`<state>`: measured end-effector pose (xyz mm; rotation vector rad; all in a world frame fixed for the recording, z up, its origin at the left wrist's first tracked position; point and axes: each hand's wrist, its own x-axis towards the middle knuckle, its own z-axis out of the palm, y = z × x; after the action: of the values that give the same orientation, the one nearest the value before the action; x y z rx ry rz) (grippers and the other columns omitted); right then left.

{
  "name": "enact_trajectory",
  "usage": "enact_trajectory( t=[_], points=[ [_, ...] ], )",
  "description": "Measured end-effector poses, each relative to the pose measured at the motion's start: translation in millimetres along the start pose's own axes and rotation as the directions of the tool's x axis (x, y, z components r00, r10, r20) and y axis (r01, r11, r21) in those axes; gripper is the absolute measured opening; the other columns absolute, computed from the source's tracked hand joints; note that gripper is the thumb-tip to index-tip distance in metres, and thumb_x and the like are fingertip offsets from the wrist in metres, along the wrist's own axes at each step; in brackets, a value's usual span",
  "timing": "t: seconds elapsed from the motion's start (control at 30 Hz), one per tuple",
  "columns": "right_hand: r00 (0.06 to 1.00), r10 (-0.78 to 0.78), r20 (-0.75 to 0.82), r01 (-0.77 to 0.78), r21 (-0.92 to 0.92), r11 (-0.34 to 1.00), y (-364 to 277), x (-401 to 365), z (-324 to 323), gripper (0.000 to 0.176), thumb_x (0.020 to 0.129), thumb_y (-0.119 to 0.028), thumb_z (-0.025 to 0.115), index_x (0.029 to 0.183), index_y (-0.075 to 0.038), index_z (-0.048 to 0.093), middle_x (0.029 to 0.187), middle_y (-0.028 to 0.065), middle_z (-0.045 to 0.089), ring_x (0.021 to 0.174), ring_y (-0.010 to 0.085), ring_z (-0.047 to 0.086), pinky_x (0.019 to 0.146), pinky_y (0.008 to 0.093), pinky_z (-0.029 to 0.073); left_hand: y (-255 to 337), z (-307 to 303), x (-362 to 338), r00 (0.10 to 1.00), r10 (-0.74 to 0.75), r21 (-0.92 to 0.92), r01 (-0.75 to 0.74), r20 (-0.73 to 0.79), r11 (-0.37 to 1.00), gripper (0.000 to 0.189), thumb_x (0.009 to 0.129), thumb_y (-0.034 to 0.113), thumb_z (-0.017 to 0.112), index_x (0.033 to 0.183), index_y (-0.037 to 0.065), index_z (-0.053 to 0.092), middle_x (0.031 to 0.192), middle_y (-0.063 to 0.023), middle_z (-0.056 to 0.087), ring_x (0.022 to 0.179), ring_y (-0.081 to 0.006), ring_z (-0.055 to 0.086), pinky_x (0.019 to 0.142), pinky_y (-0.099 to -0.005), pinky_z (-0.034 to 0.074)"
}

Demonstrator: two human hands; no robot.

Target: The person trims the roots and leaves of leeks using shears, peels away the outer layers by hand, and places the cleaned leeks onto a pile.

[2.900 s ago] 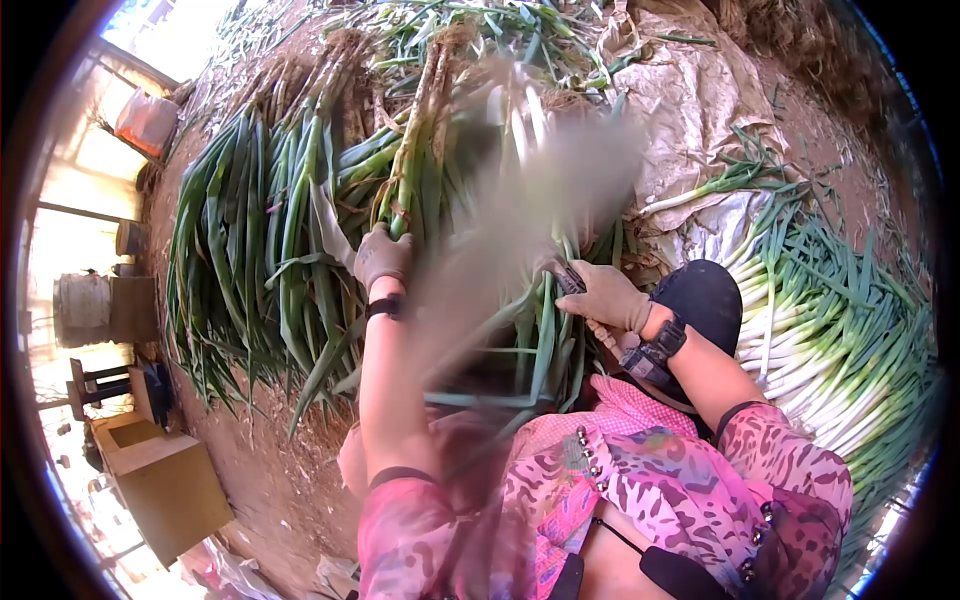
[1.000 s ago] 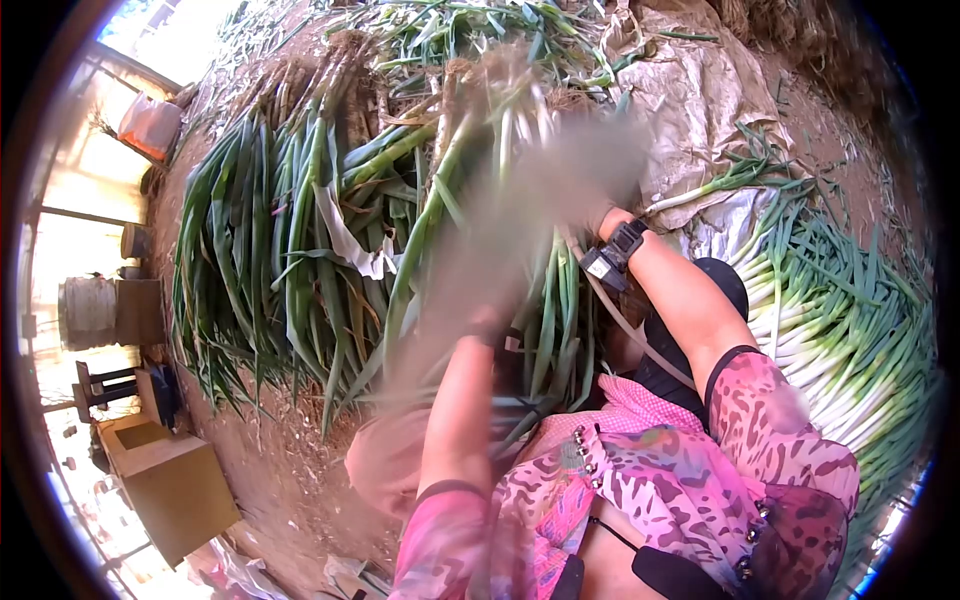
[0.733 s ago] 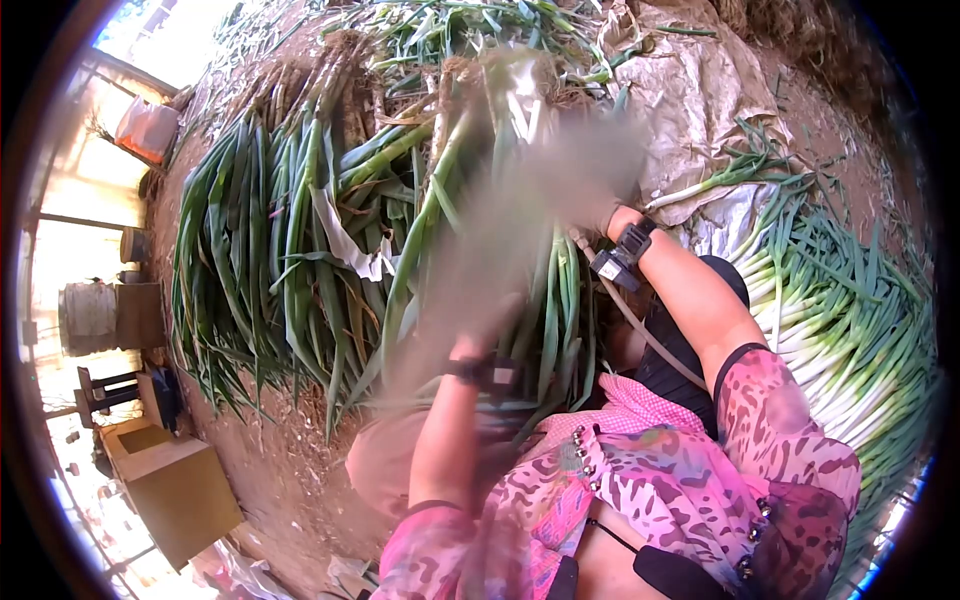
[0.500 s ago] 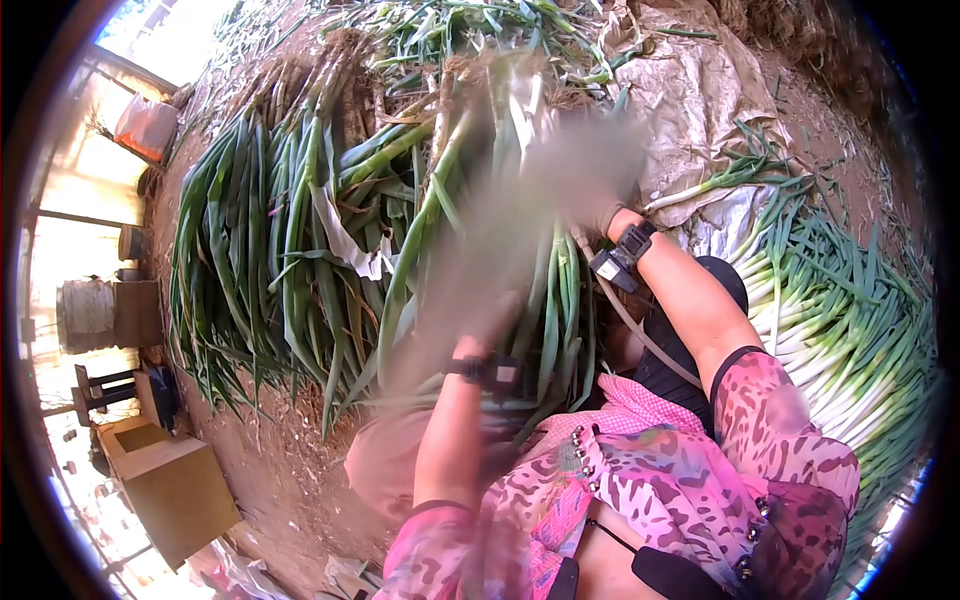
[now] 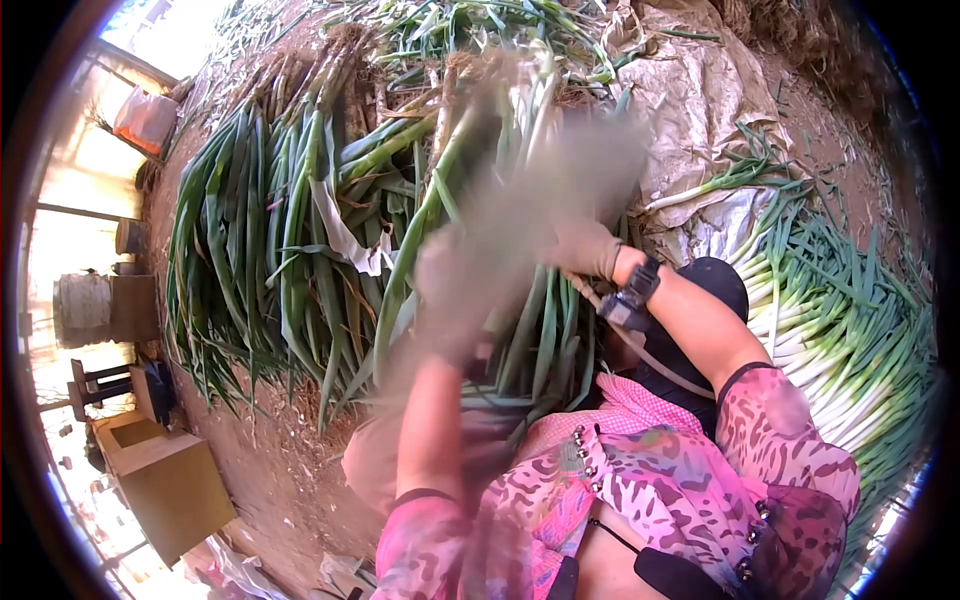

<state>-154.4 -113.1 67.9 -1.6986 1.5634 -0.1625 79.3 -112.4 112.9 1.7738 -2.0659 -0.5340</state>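
Note:
My right hand (image 5: 587, 248), in a light glove with a dark device strapped at the wrist, is closed at the end of a thin beige hose (image 5: 655, 352). Its fingertips are partly lost in a grey-brown blur. My left hand (image 5: 447, 292), also gloved, is smeared by motion over the leaves, so its fingers and anything in them cannot be made out. Beneath and between both hands lie long green onions (image 5: 548, 340). White stalks (image 5: 540, 110) show beyond the blur, pointing away from me.
A thick row of unpeeled green onions (image 5: 300, 220) with rooty ends lies on the left. Cleaned green onions (image 5: 810, 340) are heaped on the right. A crumpled tan sheet (image 5: 690, 90) covers ground at the back. A cardboard box (image 5: 180, 490) stands at lower left.
My left hand has moved up and slightly left over the leaves. My right hand has come down and a little toward me, with the hose end beside it.

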Motion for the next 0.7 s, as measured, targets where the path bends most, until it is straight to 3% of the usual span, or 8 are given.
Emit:
enact_trajectory(
  t=[0.07,0.1,0.2,0.3,0.37,0.5,0.6,0.7],
  points=[
    [0.999,0.053,0.013,-0.052,-0.019,0.998,-8.2,-27.9,3.2,0.039,0.080,-0.041,0.068,0.090,-0.003,0.067,0.077,0.0175,0.070,0.074,0.0348,0.070,0.072,0.0442,0.054,-56.4,30.8,33.5,0.928,0.036,0.213,0.047,-0.372,0.976,0.048,0.083,0.032,0.074,0.124,0.009,0.065,0.114,-0.0178,0.069,0.108,-0.0363,0.064,0.100,-0.0449,0.047],
    [0.998,0.056,-0.003,-0.056,-0.006,0.998,-7.7,-34.8,5.5,0.040,0.080,-0.041,0.068,0.092,-0.003,0.066,0.076,0.0172,0.070,0.073,0.0349,0.070,0.072,0.0442,0.054,-71.4,37.4,45.7,0.939,-0.072,0.250,0.163,-0.337,0.954,0.048,0.083,0.029,0.074,0.126,0.009,0.065,0.118,-0.0176,0.069,0.112,-0.0355,0.064,0.104,-0.0454,0.045],
    [0.995,0.039,-0.089,-0.032,0.078,0.996,-1.9,-49.5,14.4,0.041,0.081,-0.040,0.069,0.096,-0.002,0.062,0.075,0.0161,0.068,0.073,0.0347,0.070,0.072,0.0438,0.054,-67.0,17.9,62.3,0.908,-0.333,0.190,0.291,0.254,0.938,0.051,0.086,0.033,0.065,0.131,0.010,0.062,0.117,-0.0190,0.069,0.110,-0.0387,0.065,0.096,-0.0453,0.049],
    [0.980,0.176,0.087,-0.197,0.436,0.878,-31.9,-77.2,-8.3,0.060,0.083,-0.038,0.074,0.124,0.001,0.054,0.078,0.0180,0.067,0.069,0.0300,0.068,0.069,0.0410,0.054,-21.6,-1.7,36.6,0.959,0.079,-0.277,0.000,0.271,0.961,0.039,0.085,0.023,0.070,0.116,-0.001,0.070,0.100,-0.0136,0.074,0.088,-0.0245,0.071,0.079,-0.0348,0.055],
    [0.965,-0.139,-0.222,0.188,0.220,0.957,-16.6,-78.2,14.2,0.063,0.084,-0.036,0.074,0.130,0.003,0.055,0.080,0.0135,0.065,0.061,0.0195,0.063,0.064,0.0360,0.053,3.8,-16.0,17.0,0.919,0.355,-0.487,-0.234,0.170,0.841,0.038,0.087,0.023,0.069,0.112,-0.005,0.069,0.094,-0.0093,0.073,0.080,-0.0164,0.069,0.071,-0.0284,0.055],
    [0.996,0.091,-0.012,-0.079,0.400,0.913,-23.6,-89.0,-5.4,0.055,0.083,-0.037,0.075,0.118,0.002,0.059,0.078,0.0126,0.063,0.070,0.0229,0.065,0.069,0.0367,0.052,23.5,3.2,10.5,0.928,0.205,-0.591,0.021,0.311,0.806,0.031,0.087,0.019,0.067,0.110,-0.003,0.070,0.089,-0.0049,0.071,0.076,-0.0124,0.066,0.067,-0.0273,0.053],
    [0.996,0.075,0.039,-0.084,0.317,0.945,-32.9,-99.3,-19.8,0.049,0.082,-0.041,0.073,0.105,0.000,0.059,0.078,0.0198,0.065,0.072,0.0371,0.065,0.073,0.0423,0.052,21.6,16.4,-2.2,0.942,0.278,-0.614,-0.107,0.190,0.782,0.031,0.088,0.020,0.068,0.113,0.001,0.070,0.091,-0.0040,0.071,0.078,-0.0113,0.067,0.069,-0.0272,0.054],
    [0.999,-0.044,-0.015,0.046,0.177,0.983,-26.7,-109.8,-9.9,0.049,0.082,-0.040,0.073,0.107,-0.001,0.060,0.079,0.0205,0.067,0.073,0.0374,0.067,0.072,0.0428,0.053,22.6,15.9,-5.9,0.954,0.217,-0.593,-0.055,0.207,0.804,0.033,0.087,0.020,0.070,0.113,0.000,0.069,0.093,-0.0058,0.072,0.079,-0.0118,0.068,0.071,-0.0273,0.055]
  ],
)
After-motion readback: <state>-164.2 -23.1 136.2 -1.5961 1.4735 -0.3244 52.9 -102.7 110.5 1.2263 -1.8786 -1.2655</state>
